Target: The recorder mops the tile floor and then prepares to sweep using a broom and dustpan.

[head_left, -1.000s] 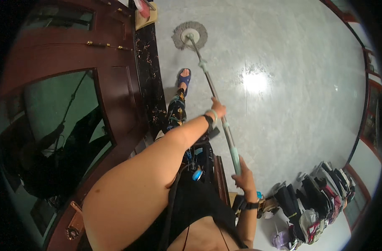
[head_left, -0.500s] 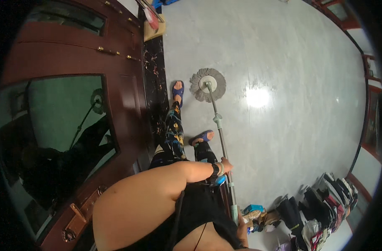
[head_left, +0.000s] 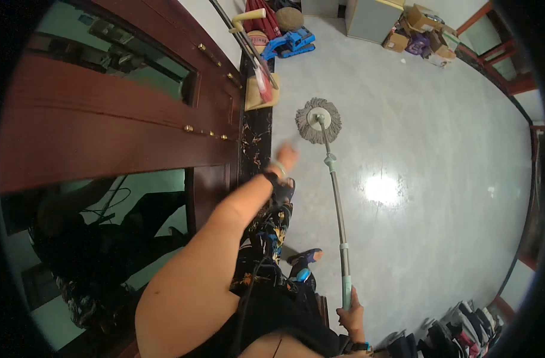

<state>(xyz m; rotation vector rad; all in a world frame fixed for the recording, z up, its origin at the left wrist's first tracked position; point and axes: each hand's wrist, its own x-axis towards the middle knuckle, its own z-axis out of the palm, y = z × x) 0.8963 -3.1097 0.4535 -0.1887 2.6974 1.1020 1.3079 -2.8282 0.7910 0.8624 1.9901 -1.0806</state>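
A mop (head_left: 338,206) with a round grey string head (head_left: 308,132) lies slantwise across the view, its head flat on the floor. My right hand (head_left: 352,315) is wrapped round the pale green grip at the near end of its metal pole. Off the pole, my left hand (head_left: 287,156) reaches forward, left of the mop and just short of its head. Motion smears its fingers, so their shape is unclear, and nothing shows in them.
Dark red wooden doors (head_left: 216,98) with glass panels run along the left, above a black marble strip (head_left: 256,140). Ahead are a beige dustpan (head_left: 257,92), a blue toy excavator (head_left: 293,43) and cardboard boxes (head_left: 423,21). Dark clothes (head_left: 457,334) are heaped at lower right.
My left hand has let go of the mop pole and swung forward and left. The view has shifted ahead, bringing the toy excavator and boxes in. My right hand still grips the pole's end.
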